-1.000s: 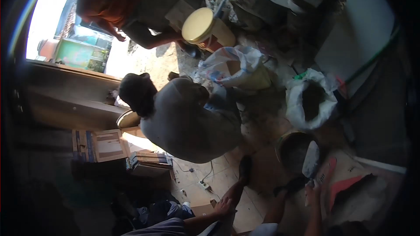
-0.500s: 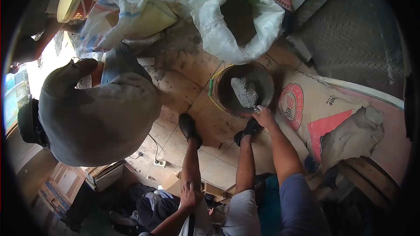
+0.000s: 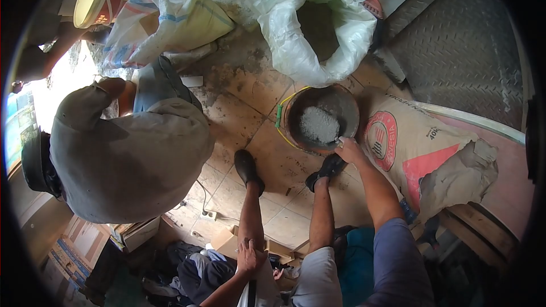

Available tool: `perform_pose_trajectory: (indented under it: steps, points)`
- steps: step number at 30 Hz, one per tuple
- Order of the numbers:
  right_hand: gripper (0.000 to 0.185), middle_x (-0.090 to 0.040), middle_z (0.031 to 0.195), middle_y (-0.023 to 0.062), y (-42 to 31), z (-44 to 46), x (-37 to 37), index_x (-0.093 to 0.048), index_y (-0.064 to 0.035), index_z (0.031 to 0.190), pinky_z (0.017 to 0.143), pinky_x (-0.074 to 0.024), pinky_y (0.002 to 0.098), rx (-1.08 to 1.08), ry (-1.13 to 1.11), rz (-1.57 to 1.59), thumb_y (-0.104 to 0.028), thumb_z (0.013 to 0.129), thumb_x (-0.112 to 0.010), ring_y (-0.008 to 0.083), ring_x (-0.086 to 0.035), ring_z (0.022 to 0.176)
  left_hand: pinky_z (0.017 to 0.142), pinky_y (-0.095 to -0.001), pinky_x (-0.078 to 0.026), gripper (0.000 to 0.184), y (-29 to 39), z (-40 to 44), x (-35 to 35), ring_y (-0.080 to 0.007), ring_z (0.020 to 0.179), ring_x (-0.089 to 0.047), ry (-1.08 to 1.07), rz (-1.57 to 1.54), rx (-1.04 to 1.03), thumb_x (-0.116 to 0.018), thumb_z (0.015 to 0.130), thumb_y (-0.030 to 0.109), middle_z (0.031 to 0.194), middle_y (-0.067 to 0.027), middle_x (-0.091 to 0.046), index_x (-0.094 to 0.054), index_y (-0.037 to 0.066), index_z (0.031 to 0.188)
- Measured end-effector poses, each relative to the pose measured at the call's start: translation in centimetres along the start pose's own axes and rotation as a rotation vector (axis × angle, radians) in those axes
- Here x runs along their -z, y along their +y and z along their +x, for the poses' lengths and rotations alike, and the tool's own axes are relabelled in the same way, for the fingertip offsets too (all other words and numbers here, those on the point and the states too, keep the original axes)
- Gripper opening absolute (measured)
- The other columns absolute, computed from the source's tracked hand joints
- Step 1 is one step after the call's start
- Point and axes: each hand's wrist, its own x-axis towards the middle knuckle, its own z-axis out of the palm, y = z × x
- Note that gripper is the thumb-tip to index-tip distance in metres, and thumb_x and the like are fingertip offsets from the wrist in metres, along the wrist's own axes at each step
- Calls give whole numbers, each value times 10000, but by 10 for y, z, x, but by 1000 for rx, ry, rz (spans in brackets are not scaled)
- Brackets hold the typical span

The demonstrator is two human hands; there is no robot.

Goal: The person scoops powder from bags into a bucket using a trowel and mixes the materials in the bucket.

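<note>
Stained, square-tiled floor [image 3: 247, 96] carries a round bucket [image 3: 348, 111] beside a creased paper sack [image 3: 418, 128]. Right grip [image 3: 349, 150]: closed on a trowel [image 3: 323, 128], which lies heaped with grainy grey powder [image 3: 314, 120] just ahead, within the bucket's mouth. Left grip [image 3: 250, 257]: open, resting on the left leg [image 3: 251, 213]

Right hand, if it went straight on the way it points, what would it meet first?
Probably the bucket; the right hand points across its near rim, the grey-coated trowel it grips leading. How high the hand sits is unclear.
</note>
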Motion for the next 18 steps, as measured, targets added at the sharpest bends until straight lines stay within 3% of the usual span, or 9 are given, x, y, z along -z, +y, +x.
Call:
perform_pose_trajectory:
  steps: [3, 5, 6, 8, 9, 14, 16, 17, 18]
  points:
    - [528, -589, 1116, 246, 2, 7, -7, -524, -3, 1217, 909, -443, 434, -3, 50, 15, -285, 786, -638, 391, -548, 1066, 995, -482, -341, 674, -1, -1, 0, -377, 1182, -397, 8, -18, -10, -648, 751, 455, 1242, -208, -419, -439, 6, 1208]
    - [555, -636, 988, 241, 4, 13, -15, -485, -3, 1265, 778, -512, 413, -104, 71, 139, -279, 801, -616, 350, -631, 922, 981, -486, -352, 645, -2, 0, -4, -375, 1172, -403, 32, 5, -13, -648, 757, 443, 1227, -205, -424, -445, 10, 1189]
    - [555, -636, 988, 241, -2, 11, -14, -485, -3, 1265, 778, -512, 413, -105, 74, 139, -279, 801, -616, 350, -631, 922, 981, -486, -352, 645, -3, 0, -4, -375, 1172, -403, 34, 5, -16, -648, 757, 443, 1227, -205, -424, -445, 10, 1189]
    - [572, -653, 821, 212, -15, 6, -12, -447, -2, 1302, 586, -537, 360, -303, -6, 553, -266, 813, -585, 274, -672, 714, 965, -486, -367, 632, -3, -1, -4, -376, 1158, -413, 49, 11, -34, -633, 770, 451, 1220, -207, -426, -446, 10, 1183]
    - [547, -635, 717, 178, -17, 6, -14, -449, -2, 1294, 466, -506, 307, -278, -29, 575, -237, 814, -564, 207, -644, 567, 965, -486, -367, 632, -3, 1, -5, -376, 1158, -413, 54, 11, -39, -633, 770, 451, 1220, -207, -426, -446, 10, 1183]
    - [481, -638, 750, 177, -23, -4, -33, -479, -4, 1236, 479, -512, 318, -370, -20, 684, -210, 813, -578, 213, -637, 568, 922, -487, -405, 586, -8, 1, -13, -384, 1122, -443, 95, 37, -71, -566, 815, 477, 1175, -215, -449, -469, -3, 1138]
    - [437, -634, 807, 185, -48, -12, -32, -497, 11, 1168, 484, -516, 333, -491, 131, 891, -233, 817, -586, 216, -645, 586, 918, -483, -410, 579, -7, 2, -12, -387, 1115, -446, 101, 46, -72, -559, 819, 475, 1167, -216, -452, -475, -6, 1129]
    - [399, -623, 865, 217, -69, -22, -19, -505, 42, 1088, 531, -528, 369, -516, 152, 841, -246, 823, -583, 278, -658, 669, 913, -478, -415, 572, -5, 2, -12, -391, 1109, -449, 107, 53, -69, -553, 823, 474, 1159, -216, -455, -481, -9, 1120]
    - [399, -623, 865, 217, -65, -16, -26, -505, 42, 1088, 531, -528, 369, -518, 156, 843, -246, 823, -583, 278, -658, 669, 913, -478, -415, 572, -4, 3, -10, -391, 1109, -449, 106, 56, -73, -553, 823, 474, 1159, -216, -455, -481, -9, 1120]
